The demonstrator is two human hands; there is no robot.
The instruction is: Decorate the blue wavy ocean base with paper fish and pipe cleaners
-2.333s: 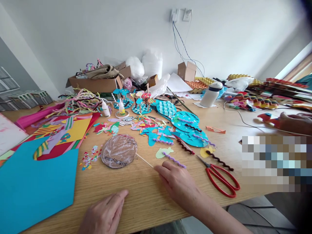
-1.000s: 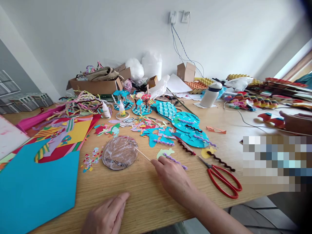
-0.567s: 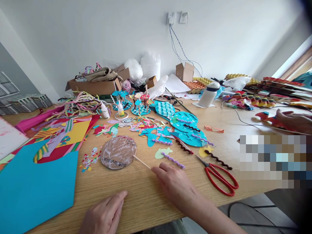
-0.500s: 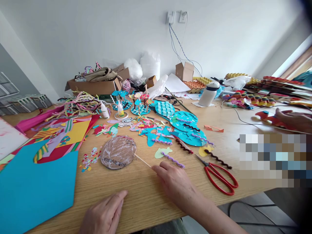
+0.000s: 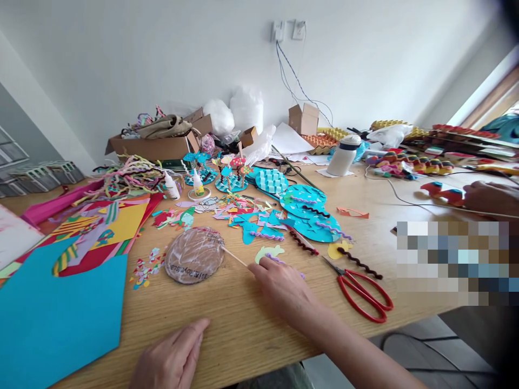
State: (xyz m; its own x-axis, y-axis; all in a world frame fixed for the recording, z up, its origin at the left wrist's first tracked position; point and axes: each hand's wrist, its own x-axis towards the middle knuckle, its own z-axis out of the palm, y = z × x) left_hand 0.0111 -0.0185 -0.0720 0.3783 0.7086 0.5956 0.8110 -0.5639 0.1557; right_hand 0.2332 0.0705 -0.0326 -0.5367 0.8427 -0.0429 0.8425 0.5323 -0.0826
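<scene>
Across the counter (image 5: 233, 329), the right hand (image 5: 284, 292) is the nearer one to the cardboard disc (image 5: 194, 256), which lies flat to the left of its grip and slightly farther from the person. The left hand (image 5: 172, 351) rests nearer the front edge, fingers lying together, nothing seen in it; whether it is closed underneath cannot be told. The disc is round, without a long axis. The thin stick (image 5: 235, 256) is pinched between the right thumb and fingers and slants away leftward, its tip at the disc's right rim, probably touching.

Counted: one large blue sheet (image 5: 65, 319) on the left, one pair of red-handled scissors (image 5: 341, 273) on the right, one disc, two white bottles (image 5: 171, 186) (image 5: 198, 183) standing beyond it, one pale green fish cut-out (image 5: 267, 250) just beyond the right hand, one stick.
</scene>
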